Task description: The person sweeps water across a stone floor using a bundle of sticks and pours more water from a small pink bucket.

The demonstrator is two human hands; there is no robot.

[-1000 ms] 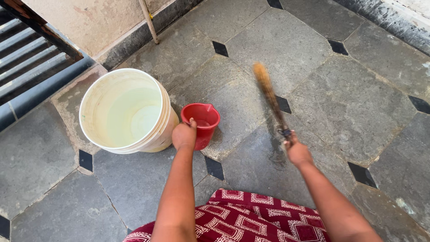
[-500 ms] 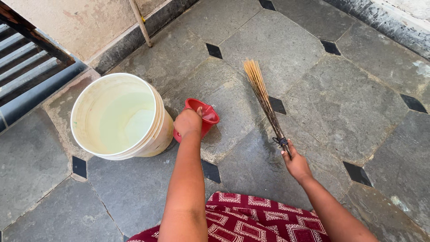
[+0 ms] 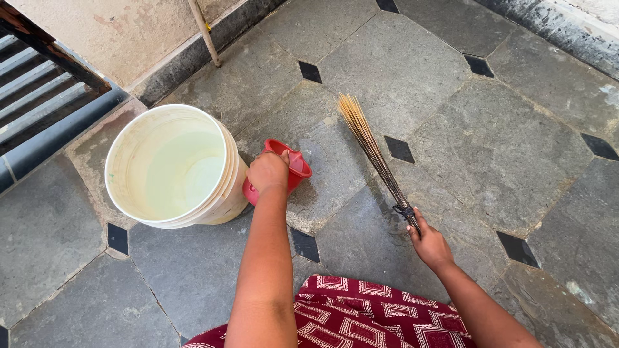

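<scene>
My left hand (image 3: 267,171) grips a small red mug (image 3: 293,169), tilted beside a large cream bucket (image 3: 222,187) that holds pale water. My right hand (image 3: 428,243) is closed around the bound end of a thin stick broom (image 3: 373,149). The broom's bristles point away from me and rest on the grey stone floor (image 3: 503,148). The mug sits between the bucket and the broom, and the mug's inside is partly hidden by my hand.
Grey stone tiles with small black diamond insets cover the floor. A metal grille (image 3: 32,103) lies at the upper left beside a beige wall. A thin pole (image 3: 205,33) leans on that wall. My red patterned garment (image 3: 361,316) fills the bottom edge.
The broom has swung left and its tip has come down to the floor. My left hand has tilted the red mug beside the bucket.
</scene>
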